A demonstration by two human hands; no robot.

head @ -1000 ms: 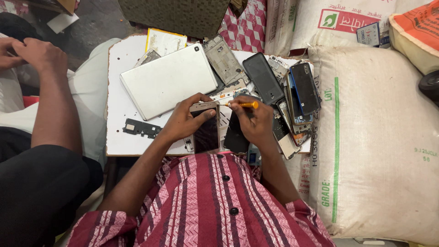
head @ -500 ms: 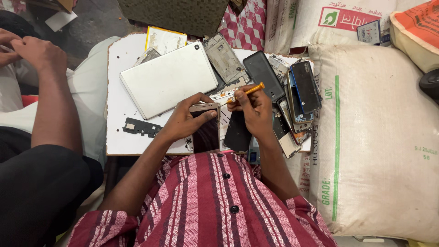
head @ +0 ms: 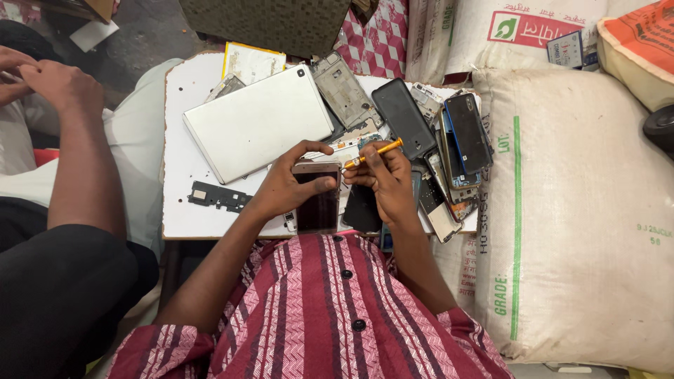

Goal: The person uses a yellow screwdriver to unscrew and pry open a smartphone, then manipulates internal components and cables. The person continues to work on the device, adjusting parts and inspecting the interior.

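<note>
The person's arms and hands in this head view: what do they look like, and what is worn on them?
Both arms are bare from above the elbow down. The left hand and right hand show no gloves, and I see no rings or watch. The short sleeves belong to a maroon shirt with pale stripes, a fine zigzag weave and dark buttons down the front.

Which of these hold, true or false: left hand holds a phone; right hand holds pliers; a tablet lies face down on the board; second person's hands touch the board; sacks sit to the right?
1. The left hand holds a phone. True.
2. The right hand holds pliers. False: it holds an orange-handled screwdriver.
3. A silver tablet lies back up on the white board. True.
4. Another person's hands touch the board. False: that person's hand is off to the left, clear of it.
5. A large white sack lies right of the board. True.
</note>
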